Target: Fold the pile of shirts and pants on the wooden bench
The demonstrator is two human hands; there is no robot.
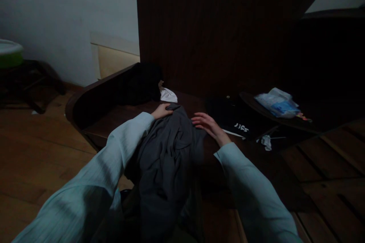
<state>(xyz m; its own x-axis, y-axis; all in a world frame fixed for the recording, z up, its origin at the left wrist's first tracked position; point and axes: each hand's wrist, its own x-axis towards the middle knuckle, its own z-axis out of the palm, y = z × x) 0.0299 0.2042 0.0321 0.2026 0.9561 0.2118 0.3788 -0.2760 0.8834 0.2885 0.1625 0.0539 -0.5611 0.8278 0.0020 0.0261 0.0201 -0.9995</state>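
A dark grey piece of clothing, rumpled into long folds, hangs from the edge of a dark wooden surface down toward my body. What kind of garment it is cannot be made out. My left hand has its fingers closed on the cloth near its top end. On the other side, my right hand is open, fingers stretched out and slightly apart, with the fingertips at or very near the cloth's right edge. Both my arms wear pale blue-green sleeves.
A black cloth heap and a white crumpled piece lie at the back left. Black fabric with white lettering, a blue-and-white plastic packet and a crumpled tissue lie right. A stool bears a green tub.
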